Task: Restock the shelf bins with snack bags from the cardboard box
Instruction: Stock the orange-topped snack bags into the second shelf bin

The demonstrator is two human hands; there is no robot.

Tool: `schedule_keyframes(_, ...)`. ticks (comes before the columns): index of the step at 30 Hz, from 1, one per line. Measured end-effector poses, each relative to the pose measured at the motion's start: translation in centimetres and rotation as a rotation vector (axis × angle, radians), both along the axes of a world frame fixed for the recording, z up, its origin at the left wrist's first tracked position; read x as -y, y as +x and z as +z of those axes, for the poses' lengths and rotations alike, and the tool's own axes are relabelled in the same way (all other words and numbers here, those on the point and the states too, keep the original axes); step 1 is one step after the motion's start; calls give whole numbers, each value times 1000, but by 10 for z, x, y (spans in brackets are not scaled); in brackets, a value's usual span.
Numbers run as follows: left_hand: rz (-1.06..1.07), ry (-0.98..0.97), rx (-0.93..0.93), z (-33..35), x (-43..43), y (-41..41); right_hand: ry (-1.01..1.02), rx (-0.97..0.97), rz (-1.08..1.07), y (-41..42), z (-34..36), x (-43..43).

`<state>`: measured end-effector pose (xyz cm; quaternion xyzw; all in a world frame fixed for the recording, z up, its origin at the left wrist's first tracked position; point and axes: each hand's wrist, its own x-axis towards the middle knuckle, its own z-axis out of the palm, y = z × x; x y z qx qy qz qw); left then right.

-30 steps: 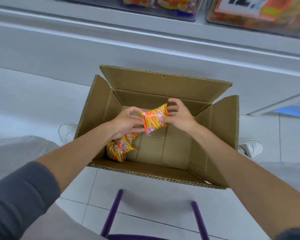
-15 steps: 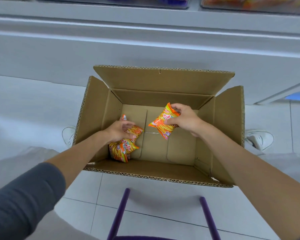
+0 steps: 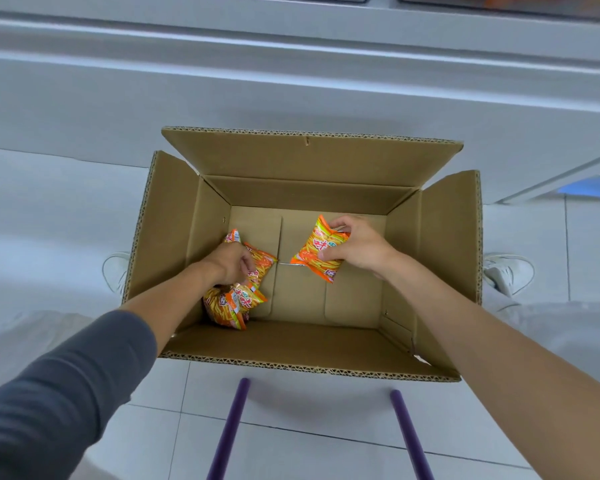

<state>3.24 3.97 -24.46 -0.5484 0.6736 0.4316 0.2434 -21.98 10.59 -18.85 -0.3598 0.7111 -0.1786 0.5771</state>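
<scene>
An open cardboard box (image 3: 451,237) stands on the floor below me, its flaps spread. My right hand (image 3: 359,245) grips an orange snack bag (image 3: 314,251) by its right edge, held above the box floor. My left hand (image 3: 229,265) reaches down into the box's left corner, its fingers curled onto an orange snack bag (image 3: 262,263) lying there. Another orange bag (image 3: 231,308) lies just below that hand. The shelf bins are only a dark strip at the top edge.
The grey shelf base (image 3: 291,81) runs across behind the box. Two purple bars (image 3: 229,431) stick out over the white tile floor in front of the box. White shoes (image 3: 506,271) show at either side of the box.
Both hands held one bag together a second ago. My left hand let go and dropped onto the bags in the left corner; my right hand kept the bag and moved slightly right.
</scene>
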Motion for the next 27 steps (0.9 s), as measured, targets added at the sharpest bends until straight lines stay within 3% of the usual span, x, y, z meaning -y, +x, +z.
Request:
schedule_keyframes(4, 176, -76, -218, 15, 0, -5, -17, 6, -21, 1, 3, 0)
schedule_keyframes(12, 692, -2, -667, 83, -5, -45, -94, 72, 52, -2, 41, 7)
schedule_keyframes(19, 801, -48, -773, 142, -8, -73, -254, 192, 5, -4, 105, 6)
schedule_keyframes(23, 808, -64, -917, 202, -4, -92, -318, 312, 7, -11, 160, 4)
schedule_keyframes(27, 786, -22, -1103, 267, -11, -120, -463, 303, -63, -27, 221, -2)
